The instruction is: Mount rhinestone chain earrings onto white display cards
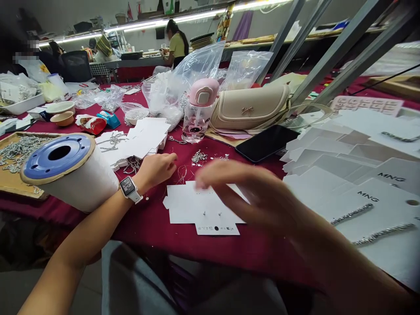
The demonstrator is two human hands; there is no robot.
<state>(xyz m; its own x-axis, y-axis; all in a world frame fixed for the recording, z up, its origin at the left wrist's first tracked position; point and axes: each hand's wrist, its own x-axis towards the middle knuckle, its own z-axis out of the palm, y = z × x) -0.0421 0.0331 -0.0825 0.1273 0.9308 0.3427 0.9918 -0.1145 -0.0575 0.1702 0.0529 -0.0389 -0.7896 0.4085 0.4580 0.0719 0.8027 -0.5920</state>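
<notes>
My left hand (154,169) curls loosely over the table (144,232), holding nothing I can see, just beside a tangle of silver chain (133,165). My right hand (252,194), blurred, is open with its fingers spread, above a flat white die-cut card (187,210) set with small studs.

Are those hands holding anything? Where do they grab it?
No held thing shows. The left hand is curled with its fingertips out of sight, so I cannot be sure. The right hand is blurred, spread open above a white card.
</notes>
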